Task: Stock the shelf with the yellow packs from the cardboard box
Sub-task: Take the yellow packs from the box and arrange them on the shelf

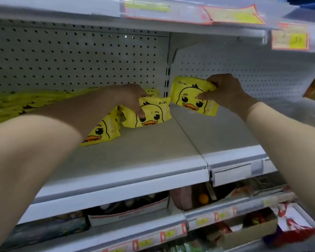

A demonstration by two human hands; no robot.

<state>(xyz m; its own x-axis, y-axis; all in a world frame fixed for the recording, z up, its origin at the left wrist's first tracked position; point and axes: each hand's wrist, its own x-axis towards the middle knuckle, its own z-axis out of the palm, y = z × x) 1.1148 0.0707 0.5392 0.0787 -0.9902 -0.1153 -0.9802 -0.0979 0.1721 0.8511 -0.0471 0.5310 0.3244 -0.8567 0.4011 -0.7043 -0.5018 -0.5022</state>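
Yellow plastic with a cartoon duck face covers every pack here. The right hand (225, 91) pinches a yellow pack (191, 100) by its upper right corner, thumb on the printed front and the other fingers curled over the top edge. This pack faces the camera with the duck upright. Its long axis runs side to side and dips a little toward the right, and whether its lower edge touches the shelf (135, 160) cannot be told. "Ckak" is printed at its top left corner, and some small orange print near its lower right edge is too fine to read. Just left of the right hand, the left hand (131, 99) reaches down over a second pack (153, 115) and grips it from above, one fingertip pressed on the front beside the duck's eye. That pack stands on its long lower edge on the shelf, face forward and leaning back slightly, with a few small Chinese characters at its top right. Below and left of the left hand, partly behind the forearm, a third pack (102, 131) leans with its duck tilted to the left. Further left, behind the left forearm, a blurred row of packs (25, 100) stretches along the perforated back panel (80, 57). Above the right hand hang yellow price tags (289, 39) with red borders, their figures too blurred to read.
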